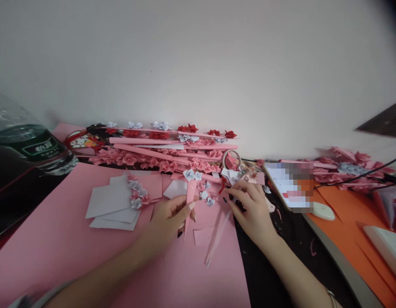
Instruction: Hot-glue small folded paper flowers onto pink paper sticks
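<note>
Two bare hands at work over a pink sheet (191, 273), which serves as the landmark. The left hand (174, 214), above the right half of the sheet, has thumb and fingers clamped on a pink strip (190, 190); the strip stands on a slant, wide end away from the person, with pale flowers (192, 174) at that end. The right hand (252, 207), at the sheet's right edge, has thumb and forefinger brought near each other beside a red scrap (222, 186) (whether they pinch it cannot be told). A clear stick (217, 239) slants across the sheet's right side, below these fingertips. Small flowers (211, 201) appear over the sheet between the hands. On the sheet's left half, white cards (111, 201) overlap, a flower cluster (138, 194) beside them. Beyond the sheet's far edge: stems (172, 154) bearing paper flowers, and a tape ring (223, 160). To the sheet's left, a bottle (34, 141); to its right, a phone (279, 182) and, farther off, orange paper (342, 214).
</note>
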A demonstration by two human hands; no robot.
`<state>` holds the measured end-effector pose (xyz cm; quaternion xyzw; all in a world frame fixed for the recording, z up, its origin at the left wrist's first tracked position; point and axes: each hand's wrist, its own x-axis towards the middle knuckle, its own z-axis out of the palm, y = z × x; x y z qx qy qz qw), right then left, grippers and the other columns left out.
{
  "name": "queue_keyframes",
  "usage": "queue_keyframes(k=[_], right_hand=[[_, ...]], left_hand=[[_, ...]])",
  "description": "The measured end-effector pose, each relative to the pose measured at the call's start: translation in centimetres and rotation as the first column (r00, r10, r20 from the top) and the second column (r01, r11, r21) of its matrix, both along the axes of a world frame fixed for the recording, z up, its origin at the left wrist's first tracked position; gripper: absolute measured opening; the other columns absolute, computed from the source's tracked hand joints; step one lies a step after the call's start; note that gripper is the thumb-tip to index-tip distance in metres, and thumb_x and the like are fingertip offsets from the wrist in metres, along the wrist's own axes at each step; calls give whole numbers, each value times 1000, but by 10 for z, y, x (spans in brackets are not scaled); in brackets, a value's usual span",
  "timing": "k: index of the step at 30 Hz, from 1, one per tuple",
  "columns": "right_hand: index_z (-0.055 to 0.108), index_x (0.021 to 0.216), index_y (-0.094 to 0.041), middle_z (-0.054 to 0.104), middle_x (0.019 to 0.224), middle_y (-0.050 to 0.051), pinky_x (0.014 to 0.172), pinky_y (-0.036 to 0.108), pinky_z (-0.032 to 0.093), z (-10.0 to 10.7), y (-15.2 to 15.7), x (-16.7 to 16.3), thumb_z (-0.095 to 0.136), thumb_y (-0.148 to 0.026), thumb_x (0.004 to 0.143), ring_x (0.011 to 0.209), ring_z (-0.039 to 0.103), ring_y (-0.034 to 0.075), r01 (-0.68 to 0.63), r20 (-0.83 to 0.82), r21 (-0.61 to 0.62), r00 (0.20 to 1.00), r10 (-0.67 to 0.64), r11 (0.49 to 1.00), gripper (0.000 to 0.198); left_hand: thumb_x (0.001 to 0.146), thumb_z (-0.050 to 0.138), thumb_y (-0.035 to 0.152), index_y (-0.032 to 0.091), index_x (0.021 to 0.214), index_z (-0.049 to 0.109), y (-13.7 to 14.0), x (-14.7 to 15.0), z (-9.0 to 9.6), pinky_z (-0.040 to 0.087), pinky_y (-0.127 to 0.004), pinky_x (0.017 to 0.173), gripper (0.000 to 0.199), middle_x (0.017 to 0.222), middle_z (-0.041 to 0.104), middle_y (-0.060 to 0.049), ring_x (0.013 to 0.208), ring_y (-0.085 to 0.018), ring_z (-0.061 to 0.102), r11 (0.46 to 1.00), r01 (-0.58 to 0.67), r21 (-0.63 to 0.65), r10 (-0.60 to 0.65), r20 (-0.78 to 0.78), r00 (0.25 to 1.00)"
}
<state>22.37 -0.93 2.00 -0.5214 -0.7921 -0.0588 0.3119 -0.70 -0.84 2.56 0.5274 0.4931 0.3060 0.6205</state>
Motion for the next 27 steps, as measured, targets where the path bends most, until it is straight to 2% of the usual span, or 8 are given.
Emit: queue_keyframes(k=[3,6,10,13,16,20,27], right_hand=[[68,94,-23,61,105,8,84,45,40,-7,5,-11,59,-18,84,99,51,26,0,60,-35,998,2,999,14],[68,85,-23,63,104,7,85,46,39,-8,8,-13,59,-15,84,98,50,26,19,44,-32,999,-17,999,12],[68,87,-22,63,98,6,82,42,41,-2,3,-15,57,-13,85,93,53,23,3,-155,-24,988,-7,1000,15],[68,85,-23,63,95,5,81,40,44,2,-5,-24,57,-12,84,92,55,22,-46,-321,-86,947,16,995,16],[69,86,-24,62,95,5,81,39,45,2,-13,-33,57,-11,82,92,56,21,-115,-398,-163,916,41,980,19],[68,87,-25,61,96,5,81,39,46,-1,-19,-42,56,-9,81,93,56,21,-160,-399,-199,915,70,967,21],[61,98,-23,59,101,7,82,40,46,2,-24,-46,54,-9,81,96,55,22,-172,-314,-144,942,120,975,23]], left_hand=[[84,49,50,18,76,58,0,0,1,24,-19,46,34,54,32,8,48,-9,31,1000,28,12,-28,-31,999],[84,48,50,18,72,55,-1,0,0,22,-19,46,34,53,31,8,47,-9,29,999,33,24,-32,-38,999],[83,50,47,18,73,54,-1,1,-1,24,-19,46,31,54,34,8,47,-8,31,999,24,26,-24,-17,1000],[83,52,45,18,72,54,0,2,-3,26,-19,46,29,55,35,8,48,-8,33,999,22,27,-22,-13,1000],[82,55,44,18,67,51,1,3,-4,29,-19,45,30,58,39,7,48,-7,36,999,38,33,-38,5,999],[79,58,46,17,64,51,1,5,-3,33,-19,46,33,62,46,5,50,-8,40,996,73,56,-76,49,996],[80,58,46,17,65,50,0,7,-5,31,-19,44,33,56,41,7,46,-6,37,994,106,37,-110,119,987]])
